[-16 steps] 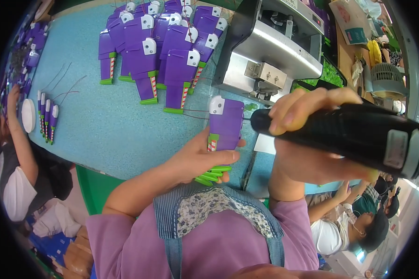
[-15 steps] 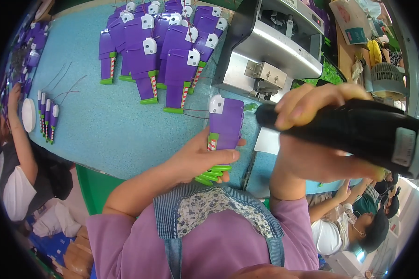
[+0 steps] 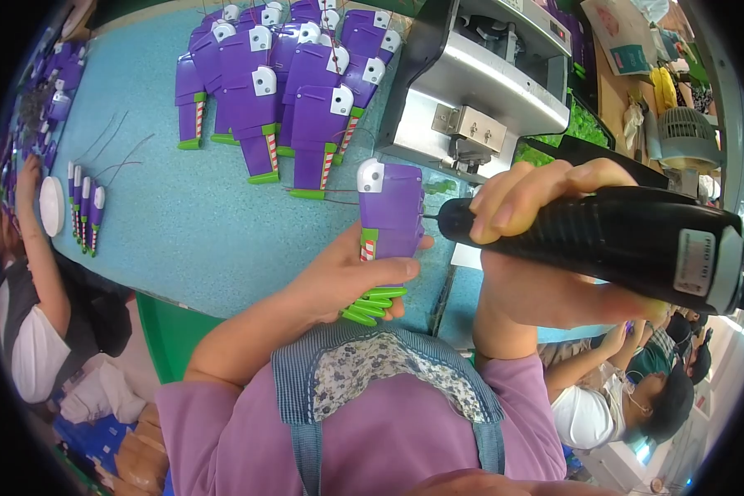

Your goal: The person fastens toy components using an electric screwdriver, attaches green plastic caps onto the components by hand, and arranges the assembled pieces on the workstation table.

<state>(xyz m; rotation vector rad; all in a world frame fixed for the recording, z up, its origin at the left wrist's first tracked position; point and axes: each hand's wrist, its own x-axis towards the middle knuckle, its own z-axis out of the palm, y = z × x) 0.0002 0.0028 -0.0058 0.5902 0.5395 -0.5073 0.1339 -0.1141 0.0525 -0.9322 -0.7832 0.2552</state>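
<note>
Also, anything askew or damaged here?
Nothing clearly damaged or spilled. Only the stack of purple parts looks untidy: overlapping at mixed angles on the blue table. The piece in the left hand shows no visible damage.

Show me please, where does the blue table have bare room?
The widest bare patch on the blue table lies below the purple pile, between four slim pieces and the left hand. More is at upper left, beside the pile. Crowded: around the silver machine and the right hand holding the black driver.
</note>
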